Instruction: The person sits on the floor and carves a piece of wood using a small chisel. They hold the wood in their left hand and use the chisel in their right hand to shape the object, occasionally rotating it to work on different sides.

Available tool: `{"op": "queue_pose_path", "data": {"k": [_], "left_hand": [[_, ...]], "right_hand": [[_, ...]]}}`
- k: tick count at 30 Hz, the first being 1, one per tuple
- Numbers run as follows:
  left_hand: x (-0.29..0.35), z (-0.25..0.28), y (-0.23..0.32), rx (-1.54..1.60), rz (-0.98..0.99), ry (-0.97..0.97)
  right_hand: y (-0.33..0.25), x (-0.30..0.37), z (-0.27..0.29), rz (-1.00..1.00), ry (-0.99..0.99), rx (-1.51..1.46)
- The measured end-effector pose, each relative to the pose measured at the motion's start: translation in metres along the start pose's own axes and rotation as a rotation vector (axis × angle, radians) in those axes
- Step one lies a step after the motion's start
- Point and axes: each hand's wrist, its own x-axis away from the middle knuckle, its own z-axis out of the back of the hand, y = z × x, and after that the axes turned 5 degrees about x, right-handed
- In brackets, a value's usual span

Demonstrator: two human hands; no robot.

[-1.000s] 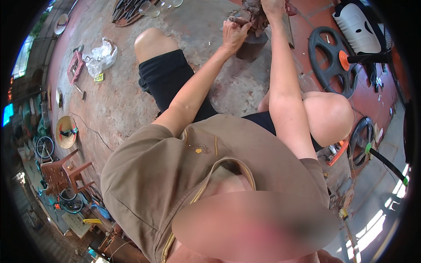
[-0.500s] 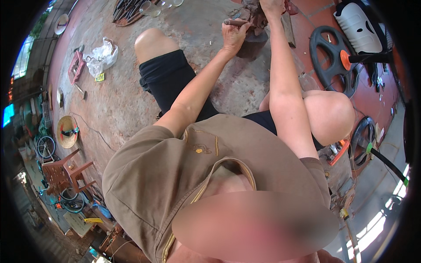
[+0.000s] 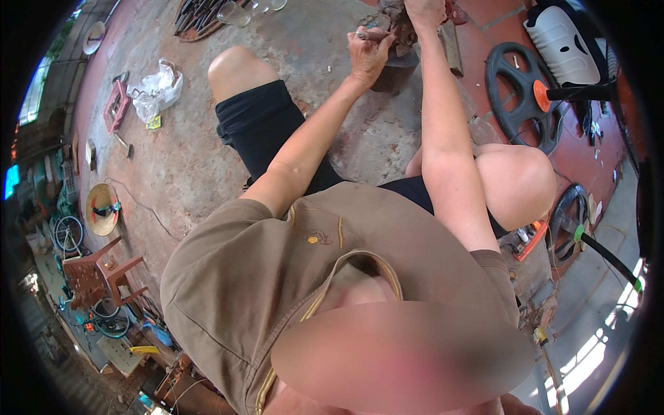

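Observation:
My left hand [image 3: 368, 55] is closed around a short, brown, round-handled tool [image 3: 373, 36]. Its butt end sticks out to the left, and its working end is lost against a rough, reddish-brown carved piece [image 3: 400, 24]. This piece rests on a dark brown block [image 3: 395, 79] on the ground between my legs. At the top edge of the picture my right hand [image 3: 425, 12] is at the right side of the carved piece, fingers curled. The picture's edge cuts off part of that hand, so what it grips is hidden.
Several dark slender tools [image 3: 200, 17] lie at the far left, next to clear round vessels [image 3: 234, 14]. A plastic bag [image 3: 158, 90] and a pink tray [image 3: 116, 107] are left of my knee. To the right stand a black round stand base [image 3: 522, 90] and a wooden strip [image 3: 452, 50].
The whole view has shifted a little to the left. Both hands stay at the carved piece, and the tool in my left hand has turned slightly.

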Motion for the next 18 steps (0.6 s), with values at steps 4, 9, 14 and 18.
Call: {"op": "queue_pose_path", "data": {"k": [4,9,14,18], "left_hand": [[-0.007,-0.008,0.003,0.004,-0.053,0.068],[0.016,-0.006,-0.007,-0.108,-0.157,-0.048],[0.008,-0.003,0.0,0.061,0.036,0.049],[-0.017,-0.007,0.001,0.064,-0.032,0.1]], "right_hand": [[0.004,0.001,-0.007,0.075,0.01,-0.102],[0.02,-0.009,-0.015,0.036,-0.009,-0.042],[0.021,-0.006,-0.001,0.079,-0.072,-0.124],[0.022,-0.007,-0.001,0.036,-0.205,-0.124]]}}
